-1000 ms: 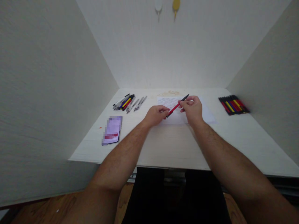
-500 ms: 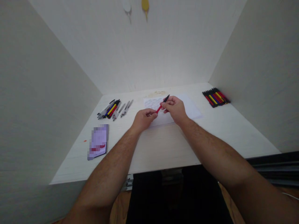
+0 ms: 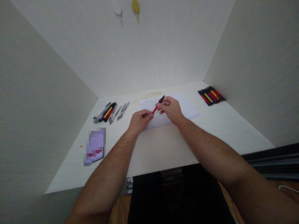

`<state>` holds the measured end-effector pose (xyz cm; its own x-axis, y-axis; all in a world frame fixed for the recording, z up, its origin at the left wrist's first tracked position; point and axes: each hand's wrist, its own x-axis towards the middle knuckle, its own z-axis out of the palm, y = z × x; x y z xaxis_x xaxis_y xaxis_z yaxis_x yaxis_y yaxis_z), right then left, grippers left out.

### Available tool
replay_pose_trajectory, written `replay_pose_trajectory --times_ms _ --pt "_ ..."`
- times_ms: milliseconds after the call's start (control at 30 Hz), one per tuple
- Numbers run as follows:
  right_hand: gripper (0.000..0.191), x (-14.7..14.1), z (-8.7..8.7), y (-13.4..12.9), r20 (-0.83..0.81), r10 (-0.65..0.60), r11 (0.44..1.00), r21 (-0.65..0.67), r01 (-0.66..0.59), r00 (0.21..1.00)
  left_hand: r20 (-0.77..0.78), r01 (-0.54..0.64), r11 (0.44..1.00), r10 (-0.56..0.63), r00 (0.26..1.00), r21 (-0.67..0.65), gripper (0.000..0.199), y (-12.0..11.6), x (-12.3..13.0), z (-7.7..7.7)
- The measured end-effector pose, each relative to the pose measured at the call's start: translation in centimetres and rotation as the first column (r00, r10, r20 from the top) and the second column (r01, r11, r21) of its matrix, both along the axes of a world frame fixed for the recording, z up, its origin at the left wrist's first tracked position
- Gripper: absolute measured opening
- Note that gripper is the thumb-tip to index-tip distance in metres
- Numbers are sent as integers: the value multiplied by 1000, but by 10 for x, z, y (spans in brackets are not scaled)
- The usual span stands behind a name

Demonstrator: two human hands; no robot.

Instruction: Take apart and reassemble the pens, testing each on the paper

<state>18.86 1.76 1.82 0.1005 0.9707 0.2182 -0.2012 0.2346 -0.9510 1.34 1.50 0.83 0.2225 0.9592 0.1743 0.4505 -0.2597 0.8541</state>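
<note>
A red pen with a black end [image 3: 157, 105] is held between both hands above a white sheet of paper [image 3: 184, 109] with faint writing. My left hand [image 3: 139, 120] pinches its lower, near end. My right hand [image 3: 170, 108] grips the upper part, where the black end sticks out toward the back wall. Both hands hover just over the white desk [image 3: 163, 146].
A loose bunch of pens [image 3: 107, 112] lies at the back left. A neat row of coloured pens [image 3: 211, 95] sits at the back right by the wall. A phone [image 3: 94, 146] lies at the front left. White walls close in three sides.
The view has swung, so everything sits further left in the picture. Both hands keep the same hold on the red pen; its tilt is about the same.
</note>
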Motion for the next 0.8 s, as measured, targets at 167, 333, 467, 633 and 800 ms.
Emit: replay_pose_trajectory --times_ms 167,333,467,633,800 --pt "26 2 1 2 -23 -35 999 -1 35 999 -25 -4 1000 4 1000 -8 25 1 -1 2" --pt "28 6 1 5 -83 -74 997 -17 72 994 -47 -40 999 39 998 -25 22 4 -3 -2" --pt "29 8 2 7 -124 -106 994 -41 101 987 33 -71 996 73 997 -60 21 5 -3 -4" --pt "24 5 0 6 -79 -77 995 -66 72 994 169 -101 989 118 978 -106 22 1 0 5" --pt "20 2 -3 2 -23 4 996 -84 -6 1000 248 -83 992 103 963 -91 22 -2 4 11"
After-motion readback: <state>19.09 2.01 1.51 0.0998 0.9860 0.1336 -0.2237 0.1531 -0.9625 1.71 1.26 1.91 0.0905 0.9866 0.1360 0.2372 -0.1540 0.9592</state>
